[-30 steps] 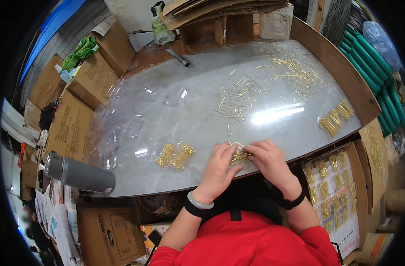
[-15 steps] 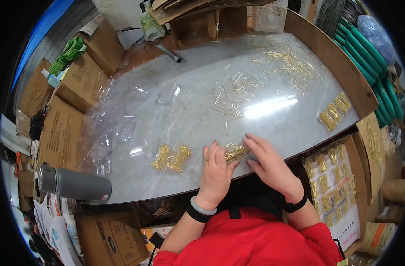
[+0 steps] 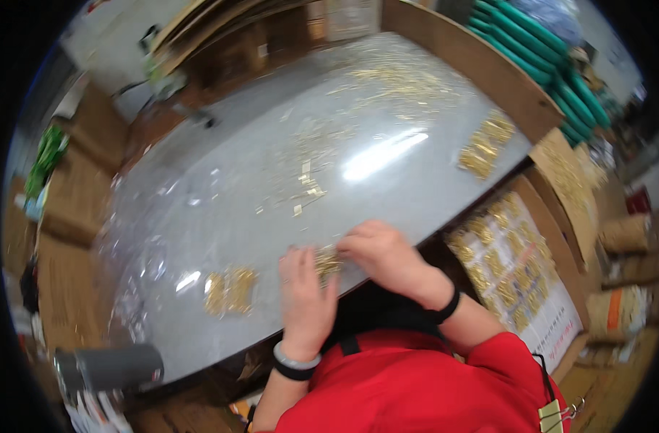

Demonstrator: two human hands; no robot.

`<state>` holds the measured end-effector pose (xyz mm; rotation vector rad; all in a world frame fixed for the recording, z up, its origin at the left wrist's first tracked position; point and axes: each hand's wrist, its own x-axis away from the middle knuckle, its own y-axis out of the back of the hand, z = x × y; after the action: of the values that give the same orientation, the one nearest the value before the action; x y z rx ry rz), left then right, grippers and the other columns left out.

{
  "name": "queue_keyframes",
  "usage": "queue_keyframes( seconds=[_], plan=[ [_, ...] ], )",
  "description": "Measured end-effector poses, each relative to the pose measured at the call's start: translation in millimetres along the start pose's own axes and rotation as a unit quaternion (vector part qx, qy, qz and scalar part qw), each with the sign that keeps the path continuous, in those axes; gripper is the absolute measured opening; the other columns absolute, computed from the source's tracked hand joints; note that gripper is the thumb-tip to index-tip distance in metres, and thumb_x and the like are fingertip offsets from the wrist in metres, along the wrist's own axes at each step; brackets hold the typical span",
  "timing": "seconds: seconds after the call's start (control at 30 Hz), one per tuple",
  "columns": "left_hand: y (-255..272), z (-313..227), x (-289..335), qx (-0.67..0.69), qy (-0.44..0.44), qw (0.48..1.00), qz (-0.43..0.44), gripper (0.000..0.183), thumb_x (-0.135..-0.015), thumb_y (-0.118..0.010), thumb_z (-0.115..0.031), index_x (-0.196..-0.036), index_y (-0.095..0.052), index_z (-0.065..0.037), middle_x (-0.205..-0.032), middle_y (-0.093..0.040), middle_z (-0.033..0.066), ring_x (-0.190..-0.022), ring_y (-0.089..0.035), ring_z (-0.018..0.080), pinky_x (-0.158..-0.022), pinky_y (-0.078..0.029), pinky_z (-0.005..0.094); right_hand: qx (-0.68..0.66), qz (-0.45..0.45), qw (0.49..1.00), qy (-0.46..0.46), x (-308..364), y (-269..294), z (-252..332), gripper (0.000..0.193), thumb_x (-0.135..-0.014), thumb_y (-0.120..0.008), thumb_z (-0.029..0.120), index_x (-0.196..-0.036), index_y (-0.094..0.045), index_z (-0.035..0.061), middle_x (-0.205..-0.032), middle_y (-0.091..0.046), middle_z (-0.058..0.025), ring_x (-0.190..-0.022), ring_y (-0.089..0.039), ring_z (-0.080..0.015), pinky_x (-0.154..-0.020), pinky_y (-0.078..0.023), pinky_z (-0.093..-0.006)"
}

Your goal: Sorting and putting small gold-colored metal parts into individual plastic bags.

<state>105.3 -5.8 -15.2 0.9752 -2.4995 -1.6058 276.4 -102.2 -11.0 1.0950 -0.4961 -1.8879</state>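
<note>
Between my two hands, near the table's front edge, lies a small bundle of gold wire hooks (image 3: pixel 325 264). My left hand (image 3: pixel 306 292) rests beside its left side, fingers stretched out and thumb apart, close against the wires. From the right, my right hand (image 3: pixel 387 258) reaches in with bent fingers drawn together, the tips gripping the bundle's right end. Motion blur softens the fingertips. Left of my left hand sit two gathered bundles of gold hooks (image 3: pixel 230 290) in clear plastic. Farther off, loose gold hooks (image 3: pixel 398 83) are scattered over the grey table (image 3: pixel 272 216).
Clear plastic bags (image 3: pixel 153 238) cover the table's left side. A dark grey bottle (image 3: pixel 109 366) lies at the near left corner. More packed gold bundles (image 3: pixel 486 144) sit at the right edge, with a carton of packed rows (image 3: pixel 513 263) below. A wooden board (image 3: pixel 481 65) borders the far right.
The whole view has swung, so the table and things on it appear shifted left and are blurred. My right hand's fingers have drawn in from spread to bent against the bundle's right end.
</note>
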Motion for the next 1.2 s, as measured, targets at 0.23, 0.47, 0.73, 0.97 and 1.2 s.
queue_keyframes(
  seconds=[0.23,0.47,0.73,0.97,1.2],
  plan=[
    [4,9,4,0.057,0.009,0.998,0.014,0.068,-0.089,-0.072,-0.013,-0.145,-0.039,0.007,-0.141,-0.045,0.03,-0.135,-0.04,0.0477,-0.113,-0.033,0.052,-0.175,-0.005,0.983,-0.06,1,12,1,0.033,-0.084,-0.07,0.003,-0.117,-0.064,0.0032,-0.113,-0.067,-0.0159,-0.104,-0.065,-0.0351,-0.088,-0.052,-0.0427],
    [15,9,2,0.121,0.034,0.992,0.027,0.087,-0.085,-0.079,-0.018,-0.152,-0.029,0.006,-0.149,-0.038,0.0278,-0.137,-0.04,0.0448,-0.114,-0.034,0.0484,-0.061,0.084,0.988,0.11,-10,1,-6,0.059,-0.078,-0.077,0.01,-0.132,-0.055,0.0057,-0.128,-0.059,-0.0131,-0.127,-0.05,-0.0345,-0.109,-0.038,-0.0473],
    [20,12,12,0.067,-0.005,0.998,-0.011,0.084,-0.081,-0.082,-0.018,-0.149,-0.038,0.005,-0.146,-0.042,0.026,-0.133,-0.044,0.0448,-0.11,-0.039,0.0478,-0.05,0.082,0.995,0.005,-13,5,-11,0.048,-0.076,-0.079,0.012,-0.12,-0.061,0.0082,-0.11,-0.06,-0.0111,-0.104,-0.057,-0.0348,-0.089,-0.047,-0.0437],
    [36,7,15,-0.019,0.054,0.998,-0.005,0.058,-0.084,-0.077,-0.011,-0.135,-0.054,0.003,-0.127,-0.054,0.0216,-0.111,-0.058,0.0405,-0.093,-0.048,0.0469,0.028,0.144,0.987,0.061,-22,13,0,0.059,-0.082,-0.076,0.017,-0.134,-0.053,0.0037,-0.141,-0.053,-0.0143,-0.134,-0.047,-0.0338,-0.113,-0.039,-0.0453],
    [32,4,-9,0.158,0.09,0.983,0.023,0.052,-0.088,-0.067,0.0,-0.137,-0.051,0.003,-0.123,-0.056,0.0218,-0.109,-0.058,0.04,-0.093,-0.048,0.0452,-0.03,0.146,0.986,0.073,-22,-4,6,0.059,-0.084,-0.074,0.014,-0.137,-0.051,0.0032,-0.141,-0.052,-0.0168,-0.132,-0.05,-0.0365,-0.113,-0.041,-0.0453]
  ],
)
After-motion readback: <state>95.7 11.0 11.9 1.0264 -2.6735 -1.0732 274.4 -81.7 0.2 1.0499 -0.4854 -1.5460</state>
